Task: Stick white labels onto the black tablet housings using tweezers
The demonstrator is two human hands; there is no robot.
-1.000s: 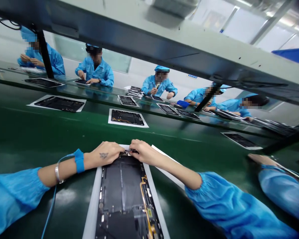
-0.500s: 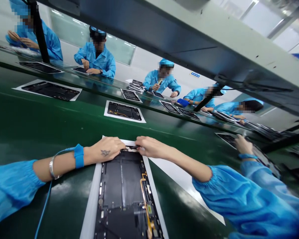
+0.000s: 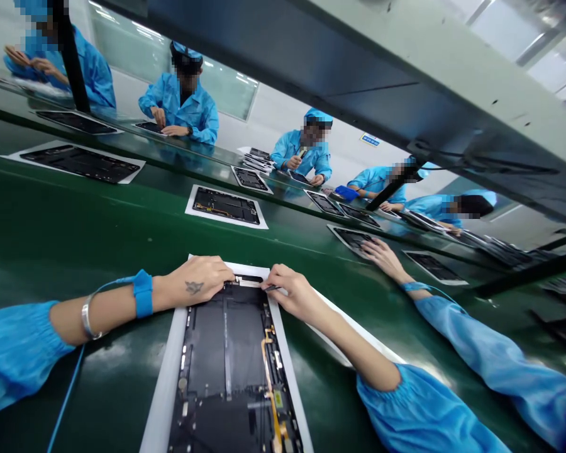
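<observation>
An opened tablet housing [image 3: 231, 352] with black inner panels and an orange flat cable [image 3: 269, 377] lies lengthwise before me on a white sheet [image 3: 163, 384]. My left hand [image 3: 202, 280] is at the far left corner, fingers closed and tips down on the edge; anything pinched there is hidden. At the far right corner my right hand [image 3: 292, 290] grips a thin dark tool [image 3: 272, 288], too small to identify surely. A pale strip [image 3: 248, 282] runs along the far edge between both hands. On my left wrist are a blue strap [image 3: 143, 294] and a bracelet.
From the right, a co-worker's hand [image 3: 382, 257] touches another housing [image 3: 351, 239]. More housings on white sheets, such as this one [image 3: 226, 206], lie along the green bench [image 3: 99, 220]. Several people in blue work opposite. A shelf beam [image 3: 358, 75] crosses overhead.
My right hand has moved slightly right from the pale strip, exposing more of it and the dark tool. The co-worker's hand at right has reached leftward with a housing.
</observation>
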